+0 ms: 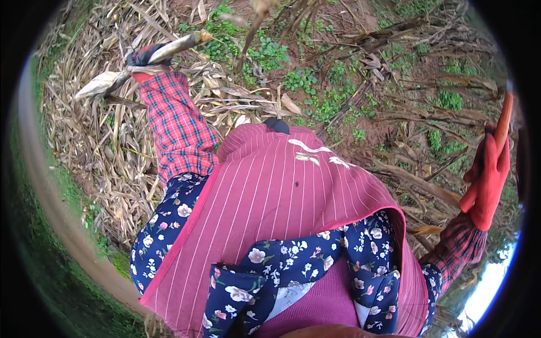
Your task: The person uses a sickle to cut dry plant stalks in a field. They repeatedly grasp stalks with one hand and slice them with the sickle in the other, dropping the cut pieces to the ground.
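Observation:
My left hand (148, 58), in a red and dark glove, is at the upper left, closed around dried maize stalks or husked ears (175, 47). A pale, husk-wrapped end (98, 84) sticks out on its other side. Far out at the right edge, my right hand (488, 181), in a red glove, holds an orange-brown tool handle (504, 116) pointing up and away. A small greyish part shows at the handle's tip; the kind of tool cannot be told. My hands are wide apart, on either side of my striped pink apron (270, 194).
Dry maize husks and leaves (114, 181) lie thickly at the left. Cut or fallen stalks (422, 181) lie at the right. Low green weeds (300, 80) grow in reddish soil ahead. A pale, curved strip (72, 224) runs along the lower left beside grass.

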The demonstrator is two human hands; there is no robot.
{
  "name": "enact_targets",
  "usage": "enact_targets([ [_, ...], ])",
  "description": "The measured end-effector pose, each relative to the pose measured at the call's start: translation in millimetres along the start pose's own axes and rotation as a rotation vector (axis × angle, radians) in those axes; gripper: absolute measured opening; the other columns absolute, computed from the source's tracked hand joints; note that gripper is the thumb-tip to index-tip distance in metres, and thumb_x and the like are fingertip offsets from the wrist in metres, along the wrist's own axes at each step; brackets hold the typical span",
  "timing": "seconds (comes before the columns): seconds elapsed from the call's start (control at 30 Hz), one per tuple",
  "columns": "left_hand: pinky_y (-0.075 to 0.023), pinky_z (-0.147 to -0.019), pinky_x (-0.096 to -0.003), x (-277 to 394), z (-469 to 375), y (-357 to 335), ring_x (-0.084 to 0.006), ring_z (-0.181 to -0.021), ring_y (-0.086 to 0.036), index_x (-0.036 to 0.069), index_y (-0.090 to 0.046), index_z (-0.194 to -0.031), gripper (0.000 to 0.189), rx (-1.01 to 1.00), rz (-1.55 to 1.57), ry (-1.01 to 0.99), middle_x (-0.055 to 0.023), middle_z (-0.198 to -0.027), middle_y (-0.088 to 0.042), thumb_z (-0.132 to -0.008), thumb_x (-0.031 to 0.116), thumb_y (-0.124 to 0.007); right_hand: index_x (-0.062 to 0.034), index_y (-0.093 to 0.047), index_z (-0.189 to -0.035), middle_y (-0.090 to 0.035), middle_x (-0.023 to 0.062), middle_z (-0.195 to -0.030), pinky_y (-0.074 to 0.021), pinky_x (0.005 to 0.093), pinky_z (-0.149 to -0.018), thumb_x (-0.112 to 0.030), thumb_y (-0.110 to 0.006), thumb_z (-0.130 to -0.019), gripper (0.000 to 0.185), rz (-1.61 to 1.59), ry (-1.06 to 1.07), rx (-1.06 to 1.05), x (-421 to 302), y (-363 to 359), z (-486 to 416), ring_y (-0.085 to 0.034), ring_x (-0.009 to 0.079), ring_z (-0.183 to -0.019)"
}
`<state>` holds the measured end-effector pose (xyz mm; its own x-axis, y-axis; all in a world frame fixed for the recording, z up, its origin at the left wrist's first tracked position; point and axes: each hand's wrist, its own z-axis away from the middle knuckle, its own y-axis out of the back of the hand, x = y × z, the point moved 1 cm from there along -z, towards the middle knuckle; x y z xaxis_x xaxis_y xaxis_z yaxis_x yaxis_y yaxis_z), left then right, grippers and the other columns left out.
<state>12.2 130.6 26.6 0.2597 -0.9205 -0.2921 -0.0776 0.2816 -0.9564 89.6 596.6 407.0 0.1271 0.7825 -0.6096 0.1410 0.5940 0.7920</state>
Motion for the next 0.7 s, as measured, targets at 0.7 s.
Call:
enact_targets([
  [0.7, -0.0526, -0.068, -0.0381, -271.7, 102.8, 57.1, -0.0250, -0.072, -0.063, 0.000, -0.059, -0.104, 0.071, 0.318, -0.863, 1.500, -0.0132, -0.083, -0.063, -0.082, 0.066, -0.048, -0.0012, -0.052, -0.108, -0.056, 0.0028, -0.083, -0.0518, 0.0239, -0.049, -0.014, -0.066, -0.081, 0.033, -0.813, -0.133, -0.049, 131.2, -239.1, -31.3, -0.056, 0.0095, -0.068],
])
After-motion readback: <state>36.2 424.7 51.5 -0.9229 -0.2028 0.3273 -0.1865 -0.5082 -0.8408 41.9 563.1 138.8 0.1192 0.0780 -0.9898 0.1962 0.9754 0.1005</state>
